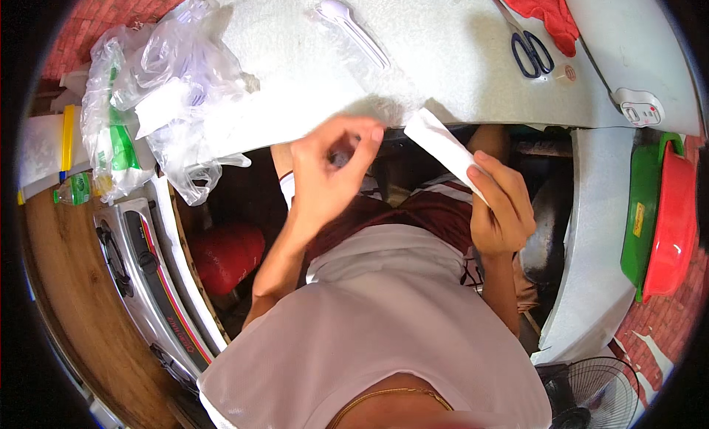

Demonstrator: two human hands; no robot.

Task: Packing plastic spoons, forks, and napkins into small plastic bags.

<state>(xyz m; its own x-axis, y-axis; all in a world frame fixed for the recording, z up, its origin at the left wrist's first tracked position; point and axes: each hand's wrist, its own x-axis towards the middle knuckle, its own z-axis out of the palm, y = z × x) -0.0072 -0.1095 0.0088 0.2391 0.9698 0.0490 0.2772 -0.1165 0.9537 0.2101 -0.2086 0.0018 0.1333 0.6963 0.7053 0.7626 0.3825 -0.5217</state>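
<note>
My right hand [501,204] grips the lower end of a long, narrow white folded paper napkin [443,146]; whether anything is inside it is hidden. My left hand [338,163] is raised just off the table's near edge. Its thumb and forefinger curl together in a ring, and blur hides whether they pinch anything thin. Beyond both hands, white plastic cutlery [357,33] with a spoon on top lies on clear plastic film on the pale table [443,58]. At left, a crumpled clear plastic bag [160,69] holds white plastic forks, with a white paper piece [160,108] against it.
Blue-handled scissors [532,55] and a red cloth [545,13] lie at the far right. A power strip [640,108] sits near red and green plastic basins [673,224]. At left stand a gas stove [147,257] and a bottle [75,190]; a fan [595,393] is lower right.
</note>
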